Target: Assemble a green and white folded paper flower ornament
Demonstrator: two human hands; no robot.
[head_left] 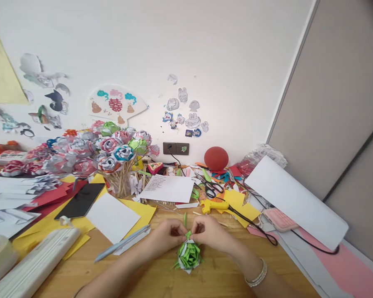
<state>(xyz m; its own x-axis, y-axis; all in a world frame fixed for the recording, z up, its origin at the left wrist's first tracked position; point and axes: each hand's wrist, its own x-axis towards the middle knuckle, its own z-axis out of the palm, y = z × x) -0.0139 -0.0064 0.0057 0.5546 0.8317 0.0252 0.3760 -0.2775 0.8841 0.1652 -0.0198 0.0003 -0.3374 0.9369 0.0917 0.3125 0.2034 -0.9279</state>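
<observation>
Near the front of the wooden table, a green and white folded paper flower (189,254) lies with its bloom toward me. My left hand (169,232) pinches the flower at its far side, fingertips closed on the green paper. Close against it, my right hand (207,231) pinches the same part from the right. A green strip, perhaps the stem (185,219), sticks out beyond the fingers. What exactly lies between the fingertips is partly hidden.
A yellow glue gun (214,205) and black scissors (211,188) lie beyond my hands. On the left are a pen (122,243), a phone (81,200), white paper (113,217) and a paper-flower bunch (112,153). A white sheet-like object (295,203) and a pink calculator (280,219) are right.
</observation>
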